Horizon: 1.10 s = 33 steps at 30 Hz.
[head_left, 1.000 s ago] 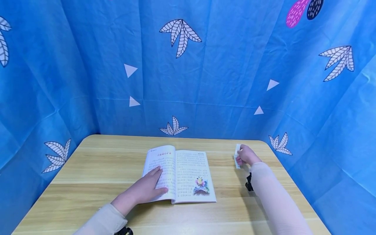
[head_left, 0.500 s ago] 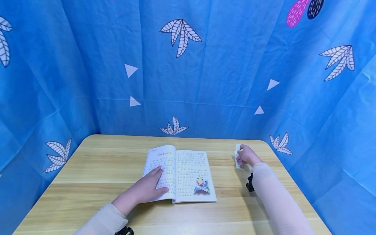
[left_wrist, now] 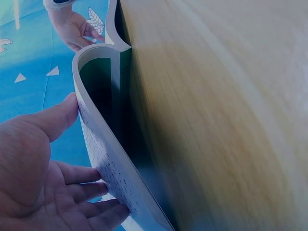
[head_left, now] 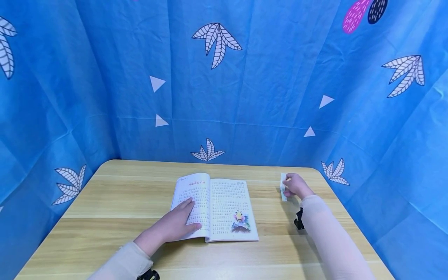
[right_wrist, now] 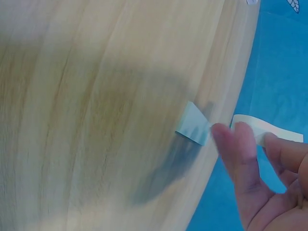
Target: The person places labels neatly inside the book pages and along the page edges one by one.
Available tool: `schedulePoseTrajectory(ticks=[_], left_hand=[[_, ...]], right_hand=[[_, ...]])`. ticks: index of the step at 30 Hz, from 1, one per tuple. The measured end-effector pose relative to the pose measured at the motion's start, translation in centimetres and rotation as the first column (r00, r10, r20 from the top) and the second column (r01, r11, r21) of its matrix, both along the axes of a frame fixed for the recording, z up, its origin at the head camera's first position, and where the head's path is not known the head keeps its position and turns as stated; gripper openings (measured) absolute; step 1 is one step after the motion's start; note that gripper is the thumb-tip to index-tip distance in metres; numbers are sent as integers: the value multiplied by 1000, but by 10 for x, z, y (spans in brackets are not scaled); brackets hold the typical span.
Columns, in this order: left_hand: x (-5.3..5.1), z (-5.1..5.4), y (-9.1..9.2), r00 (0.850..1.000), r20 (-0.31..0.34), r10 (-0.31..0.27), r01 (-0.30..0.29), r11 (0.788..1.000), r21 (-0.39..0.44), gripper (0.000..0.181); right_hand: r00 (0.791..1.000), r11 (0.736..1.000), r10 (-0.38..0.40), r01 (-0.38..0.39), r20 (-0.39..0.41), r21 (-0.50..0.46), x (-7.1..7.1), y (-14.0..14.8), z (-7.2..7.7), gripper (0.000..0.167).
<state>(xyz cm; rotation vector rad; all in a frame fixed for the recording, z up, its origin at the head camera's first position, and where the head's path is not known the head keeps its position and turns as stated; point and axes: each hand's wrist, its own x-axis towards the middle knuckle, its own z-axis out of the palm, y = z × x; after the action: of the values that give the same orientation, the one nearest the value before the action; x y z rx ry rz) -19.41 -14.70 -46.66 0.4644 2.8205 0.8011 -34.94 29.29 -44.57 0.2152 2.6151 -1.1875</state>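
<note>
An open book (head_left: 229, 206) with printed pages lies on the wooden table, a cartoon bee on its right page. My left hand (head_left: 176, 223) rests on the left page, fingers extended and thumb spread. In the left wrist view, the left hand's fingertips (left_wrist: 98, 175) touch the page, which bows up from the pages beneath. Farther right, my right hand (head_left: 296, 185) pinches a narrow pale strip (head_left: 283, 197), perhaps paper, between thumb and fingers. In the right wrist view, one end of the pale strip (right_wrist: 194, 124) lies near the tabletop; the fingers hide its middle.
The light wooden table (head_left: 115, 202) has rounded back corners. Behind it and along both sides hangs a blue curtain (head_left: 273, 77) with leaf and triangle prints. A black strap part (head_left: 298, 219) shows at the right wrist.
The right hand's lower fingers have shifted slightly, showing a little more of the strip. The left hand and the book stay as they were.
</note>
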Motion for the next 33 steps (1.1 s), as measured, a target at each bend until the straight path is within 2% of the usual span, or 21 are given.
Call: schedulePoseTrajectory(ticks=[11,17,22,33], left_hand=[[2,3,0,1000,22,12,-12,1000,-1,85],[2,3,1,1000,18,13,-13,1000,3,84],[2,3,1,1000,12,12,-12,1000,-1,84],[1,3,1,1000,16,11,-11,1000,0,85]], right_hand=[[1000,999,-7,7,-12,50,1,0,1,10],[998,995,-4,11,-68,101,3,0,1,12],[993,992,5,10,-120,128,9,-4,3,21],[973,997,0,16,-230,71,11,-8,4,17]])
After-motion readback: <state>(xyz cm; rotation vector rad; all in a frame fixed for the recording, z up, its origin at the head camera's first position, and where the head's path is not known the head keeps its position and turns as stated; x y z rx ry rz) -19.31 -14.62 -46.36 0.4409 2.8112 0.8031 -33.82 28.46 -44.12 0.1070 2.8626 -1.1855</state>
